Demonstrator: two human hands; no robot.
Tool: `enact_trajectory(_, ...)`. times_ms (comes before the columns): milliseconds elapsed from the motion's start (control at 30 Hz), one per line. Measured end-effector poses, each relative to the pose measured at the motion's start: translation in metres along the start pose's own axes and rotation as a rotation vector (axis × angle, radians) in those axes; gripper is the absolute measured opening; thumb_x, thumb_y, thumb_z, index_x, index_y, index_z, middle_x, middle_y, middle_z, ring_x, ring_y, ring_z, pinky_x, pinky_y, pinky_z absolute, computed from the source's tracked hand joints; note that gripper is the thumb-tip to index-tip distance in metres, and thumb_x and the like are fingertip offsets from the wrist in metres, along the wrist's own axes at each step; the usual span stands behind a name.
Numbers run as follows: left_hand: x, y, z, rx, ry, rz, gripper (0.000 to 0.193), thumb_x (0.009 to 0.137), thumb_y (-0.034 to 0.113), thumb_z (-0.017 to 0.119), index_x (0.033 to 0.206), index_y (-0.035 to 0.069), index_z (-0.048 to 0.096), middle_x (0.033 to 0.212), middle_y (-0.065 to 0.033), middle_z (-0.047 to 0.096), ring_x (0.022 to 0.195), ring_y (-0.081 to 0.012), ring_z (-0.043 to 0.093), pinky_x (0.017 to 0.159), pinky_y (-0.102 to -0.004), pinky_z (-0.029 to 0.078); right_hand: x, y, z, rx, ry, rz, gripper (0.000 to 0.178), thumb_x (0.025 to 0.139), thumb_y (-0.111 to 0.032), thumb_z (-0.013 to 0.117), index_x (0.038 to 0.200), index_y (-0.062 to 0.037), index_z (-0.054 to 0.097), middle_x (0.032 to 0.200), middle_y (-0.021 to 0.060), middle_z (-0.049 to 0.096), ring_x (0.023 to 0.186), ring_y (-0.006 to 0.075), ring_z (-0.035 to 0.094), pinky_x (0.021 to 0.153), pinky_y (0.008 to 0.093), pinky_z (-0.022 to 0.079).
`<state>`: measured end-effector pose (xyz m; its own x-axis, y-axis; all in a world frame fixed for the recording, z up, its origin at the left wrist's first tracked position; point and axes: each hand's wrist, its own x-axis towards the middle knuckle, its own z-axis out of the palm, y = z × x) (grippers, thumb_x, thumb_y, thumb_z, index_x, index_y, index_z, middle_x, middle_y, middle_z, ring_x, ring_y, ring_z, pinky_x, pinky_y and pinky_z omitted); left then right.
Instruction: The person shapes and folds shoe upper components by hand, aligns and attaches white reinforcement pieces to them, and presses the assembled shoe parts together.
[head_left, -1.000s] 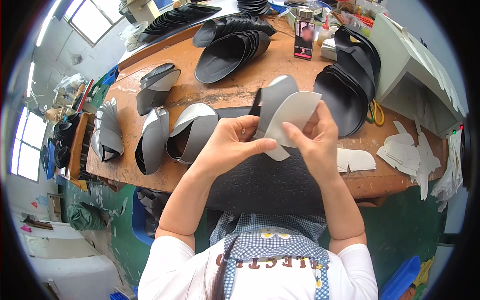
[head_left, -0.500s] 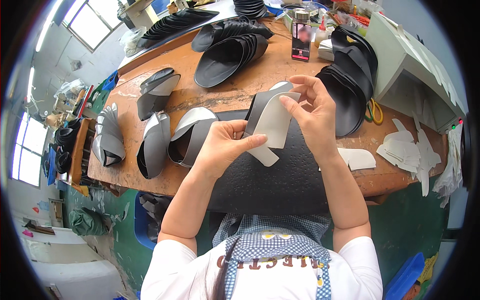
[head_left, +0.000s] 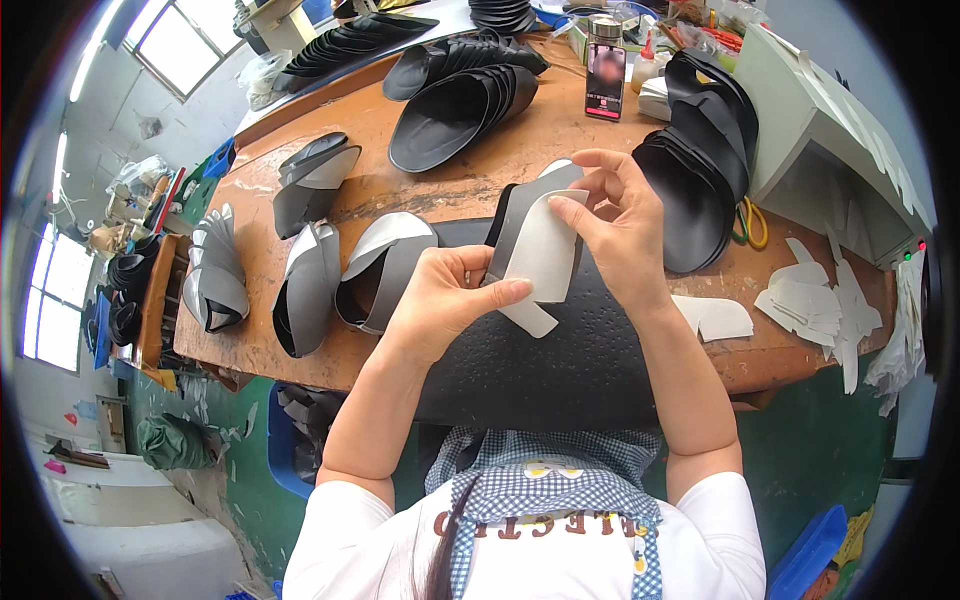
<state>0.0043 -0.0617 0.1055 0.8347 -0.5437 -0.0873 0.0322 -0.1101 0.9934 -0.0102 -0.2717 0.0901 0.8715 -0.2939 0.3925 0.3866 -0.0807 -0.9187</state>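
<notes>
Over the pitted black mat (head_left: 545,375), both hands hold a grey shoe upper (head_left: 513,220) with a curved white stiffener piece (head_left: 543,245) lying against it. My left hand (head_left: 440,300) is closed at the lower left edge, its thumb pressed on the white piece. Up at the top right edge, my right hand (head_left: 622,225) pinches the piece between thumb and fingers. A narrow white tab sticks out below. The fingers behind the upper are partly hidden. Left of my hands, similar grey uppers with white linings stand on the table, the closest being one grey upper (head_left: 385,275).
White cut pieces (head_left: 800,300) lie at the right of the wooden table (head_left: 250,190). Stacked black uppers (head_left: 690,190) stand behind my right arm, beside yellow-handled scissors (head_left: 752,225). Farther back are more black stacks (head_left: 455,115) and a propped phone (head_left: 604,85). A grey box (head_left: 830,130) borders the right.
My right hand and the white piece have shifted slightly left, and the piece lies a little closer over the grey upper. Both hands keep their hold.
</notes>
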Motion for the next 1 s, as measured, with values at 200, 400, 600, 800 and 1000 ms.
enact_trajectory(200, -0.005, -0.007, -0.003, -0.058, 0.002, 0.031, 0.027, 0.083, 0.016, 0.087, 0.098, -0.002, 0.075, 0.086, -0.0035, 0.073, 0.078, -0.0051, 0.064, 0.070, -0.0201, 0.050, -0.003, 0.011, -0.003, -0.336, 0.087, -0.196, 0.034, 0.090, -0.003, 0.074, 0.121, -0.0025, 0.060, 0.091, 0.0014, 0.064, 0.076, 0.0047, 0.059, 0.064, 0.0199, 0.051)
enact_trajectory(400, -0.010, -0.009, 0.007, -0.053, 0.039, 0.092, 0.025, 0.084, 0.013, 0.086, 0.100, 0.000, 0.072, 0.089, -0.0027, 0.072, 0.080, -0.0046, 0.063, 0.071, -0.0204, 0.049, -0.019, 0.014, -0.010, 0.390, 0.166, 0.393, 0.049, 0.097, -0.019, 0.070, 0.134, 0.0035, 0.046, 0.108, 0.0088, 0.066, 0.085, 0.0120, 0.066, 0.067, 0.0238, 0.054)
enact_trajectory(600, -0.012, -0.018, 0.015, 0.139, 0.050, 0.184, 0.027, 0.082, 0.008, 0.087, 0.101, -0.001, 0.070, 0.089, -0.0021, 0.072, 0.081, -0.0052, 0.065, 0.073, -0.0195, 0.053, -0.014, 0.027, -0.010, 0.403, -0.063, 0.432, 0.066, 0.092, -0.017, 0.073, 0.143, 0.0071, 0.039, 0.117, 0.0132, 0.067, 0.091, 0.0145, 0.069, 0.069, 0.0273, 0.057)
enact_trajectory(800, -0.019, -0.018, 0.010, 0.083, 0.052, 0.066, 0.027, 0.082, 0.010, 0.087, 0.100, -0.001, 0.070, 0.088, -0.0021, 0.071, 0.080, -0.0051, 0.065, 0.072, -0.0197, 0.053, -0.024, 0.007, -0.018, 0.421, -0.062, 0.452, 0.066, 0.094, -0.029, 0.073, 0.141, 0.0040, 0.041, 0.117, 0.0135, 0.067, 0.099, 0.0158, 0.068, 0.080, 0.0304, 0.057)
enact_trajectory(1000, -0.019, -0.023, 0.016, 0.086, 0.073, 0.118, 0.026, 0.083, 0.009, 0.086, 0.100, -0.001, 0.070, 0.088, -0.0021, 0.071, 0.082, -0.0058, 0.064, 0.075, -0.0203, 0.052, -0.049, 0.009, 0.003, 0.127, -0.019, 0.151, 0.079, 0.083, -0.018, 0.086, 0.142, 0.0030, 0.038, 0.127, 0.0159, 0.060, 0.116, 0.0209, 0.060, 0.095, 0.0348, 0.053)
